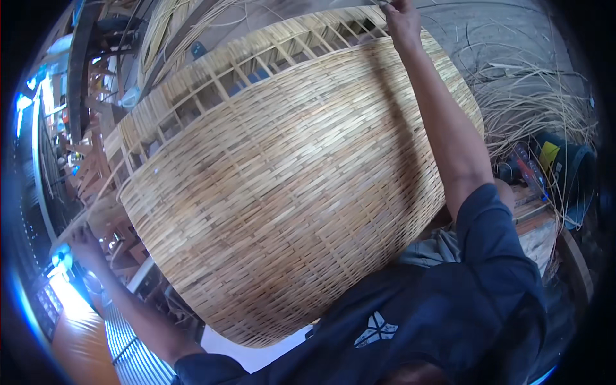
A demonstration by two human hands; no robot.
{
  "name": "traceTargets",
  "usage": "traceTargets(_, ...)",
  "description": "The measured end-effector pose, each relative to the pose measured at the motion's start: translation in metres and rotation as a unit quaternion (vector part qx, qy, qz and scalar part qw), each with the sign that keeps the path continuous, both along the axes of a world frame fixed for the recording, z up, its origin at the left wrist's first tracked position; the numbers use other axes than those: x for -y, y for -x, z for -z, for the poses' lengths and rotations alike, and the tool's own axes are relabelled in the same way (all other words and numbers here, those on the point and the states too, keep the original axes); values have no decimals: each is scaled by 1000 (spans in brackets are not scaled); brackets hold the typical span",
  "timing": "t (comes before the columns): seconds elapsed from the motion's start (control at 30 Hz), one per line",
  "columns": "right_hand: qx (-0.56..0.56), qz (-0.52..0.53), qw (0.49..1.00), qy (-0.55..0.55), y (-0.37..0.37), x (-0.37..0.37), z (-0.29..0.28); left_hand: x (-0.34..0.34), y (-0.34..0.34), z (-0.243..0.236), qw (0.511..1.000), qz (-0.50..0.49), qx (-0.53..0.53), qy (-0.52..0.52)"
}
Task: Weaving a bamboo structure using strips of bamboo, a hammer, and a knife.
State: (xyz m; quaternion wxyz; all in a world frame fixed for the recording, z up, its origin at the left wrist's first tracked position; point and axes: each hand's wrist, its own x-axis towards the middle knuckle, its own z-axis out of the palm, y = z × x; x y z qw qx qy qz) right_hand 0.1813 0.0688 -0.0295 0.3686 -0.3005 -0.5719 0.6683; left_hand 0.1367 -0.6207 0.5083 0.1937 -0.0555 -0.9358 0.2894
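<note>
A large woven rattan panel (289, 173), curved like a basket side, spans the middle of the view and leans against my body. Along its far edge, upright stakes cross an open gap to a wrapped rim band (224, 54). Out to the left, my left hand (86, 247) is closed around a pale cane strip (102, 192) that runs from the rim's left end. My right arm reaches over the panel to its far right corner. There my right hand (404, 27) is closed with fingertips pinched at the rim's end; what they grip is too small to make out.
Loose cane strips (539, 102) lie tangled on the floor at right, beside a dark green container (568, 170). A bundle of long cane (163, 38) lies beyond the rim. Wooden frame pieces (86, 154) stand at left. Corrugated sheet (131, 337) shows below my left arm.
</note>
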Motion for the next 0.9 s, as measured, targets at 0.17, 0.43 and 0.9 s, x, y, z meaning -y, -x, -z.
traceTargets(0.17,234,-80,964,-95,-6,-15,42,-108,16,43,991,-77,50,95)
traceTargets(0.43,-166,-323,838,407,-60,-67,5,-370,-48,143,952,300,25,50)
traceTargets(0.9,22,-352,901,252,-116,-61,12,-363,-3,163,870,151,467,-55)
